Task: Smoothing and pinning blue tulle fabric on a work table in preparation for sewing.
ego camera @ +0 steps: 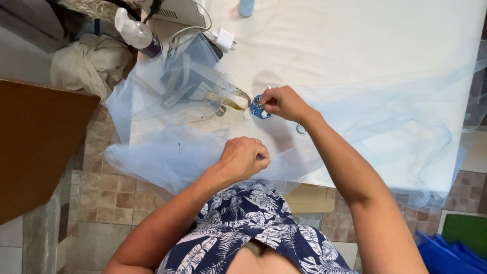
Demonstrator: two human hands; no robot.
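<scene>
1. Broadly, pale blue tulle (167, 152) lay draped over the white bench (355, 61), spilling off its near edge.
2. Left hand (242, 158) was closed, pinching the tulle at that edge.
3. Right hand (285, 102), farther in, pinched at a small blue pin holder (259, 109) beside the tape measure (228, 96).

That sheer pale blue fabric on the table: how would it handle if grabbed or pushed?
The pale blue sheer fabric is probably very floppy: it drapes over the white table edge in soft folds. Likely very light, since the table shows through it. A push would probably bunch it rather than slide it; the left hand pinches it near the edge, while the right hand is at a small blue pin holder.
</scene>
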